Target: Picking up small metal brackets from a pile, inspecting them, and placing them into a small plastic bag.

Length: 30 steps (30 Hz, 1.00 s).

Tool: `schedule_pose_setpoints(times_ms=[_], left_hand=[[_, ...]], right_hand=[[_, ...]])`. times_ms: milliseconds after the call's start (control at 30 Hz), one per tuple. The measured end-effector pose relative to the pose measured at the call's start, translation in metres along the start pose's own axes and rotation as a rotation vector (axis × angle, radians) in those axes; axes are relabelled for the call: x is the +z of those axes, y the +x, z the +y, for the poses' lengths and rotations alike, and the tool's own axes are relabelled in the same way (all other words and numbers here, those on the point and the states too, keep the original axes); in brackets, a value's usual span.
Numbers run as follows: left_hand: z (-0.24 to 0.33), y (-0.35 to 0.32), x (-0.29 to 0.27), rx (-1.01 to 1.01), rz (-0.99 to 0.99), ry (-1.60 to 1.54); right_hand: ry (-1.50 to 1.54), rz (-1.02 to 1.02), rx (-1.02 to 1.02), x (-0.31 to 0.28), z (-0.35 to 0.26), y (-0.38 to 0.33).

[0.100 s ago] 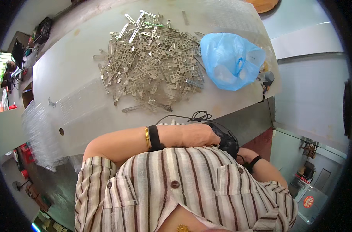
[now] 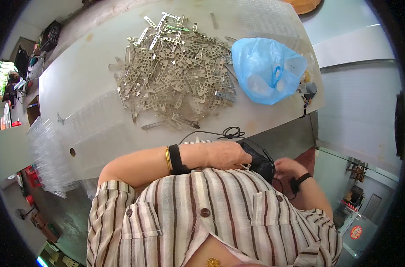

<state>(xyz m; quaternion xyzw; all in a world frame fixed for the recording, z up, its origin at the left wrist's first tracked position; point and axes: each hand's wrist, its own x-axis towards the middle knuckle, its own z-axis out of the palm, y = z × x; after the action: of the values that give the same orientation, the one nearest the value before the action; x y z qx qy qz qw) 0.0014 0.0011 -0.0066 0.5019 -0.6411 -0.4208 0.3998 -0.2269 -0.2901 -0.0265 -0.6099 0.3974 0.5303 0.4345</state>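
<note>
Across my front reaches my left hand (image 2: 229,155), its fingers bent closed on the near edge of a black mesh pouch (image 2: 259,165). That pouch is held against the waist of my striped shirt, and a thin black cable (image 2: 231,132) runs from it in loops over the table's front edge. On the pouch's other side is my right hand (image 2: 289,168), raised beside the cable; its fingers are blurred and partly hidden, so I cannot tell whether they grip anything. Both wrists wear black bands.
A large pile of perforated metal strips (image 2: 175,75) covers the middle of the pale table (image 2: 100,58). To its right sits a blue plastic bag (image 2: 269,71), with a small grey object (image 2: 310,88) beside it. Clear plastic trays (image 2: 51,155) are stacked at the table's left.
My right hand has come up and outward from behind the pouch, so more of it shows. My left hand stays at the pouch.
</note>
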Motion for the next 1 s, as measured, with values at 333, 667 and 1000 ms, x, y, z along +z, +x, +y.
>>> schedule_pose_setpoints(times_ms=[333, 667, 1000], left_hand=[[-0.014, -0.028, -0.039, -0.165, 0.264, -0.025], [0.004, -0.129, -0.073, -0.415, 1.117, -0.443], [0.026, -0.146, -0.036, -0.190, 1.581, -0.680]], right_hand=[[0.150, 0.218, -0.694, -0.056, -0.202, -0.074], [-0.113, 0.133, -1.289, 0.013, -0.394, -0.171], [-0.143, -0.263, -1.297, 0.101, -0.414, -0.061]])
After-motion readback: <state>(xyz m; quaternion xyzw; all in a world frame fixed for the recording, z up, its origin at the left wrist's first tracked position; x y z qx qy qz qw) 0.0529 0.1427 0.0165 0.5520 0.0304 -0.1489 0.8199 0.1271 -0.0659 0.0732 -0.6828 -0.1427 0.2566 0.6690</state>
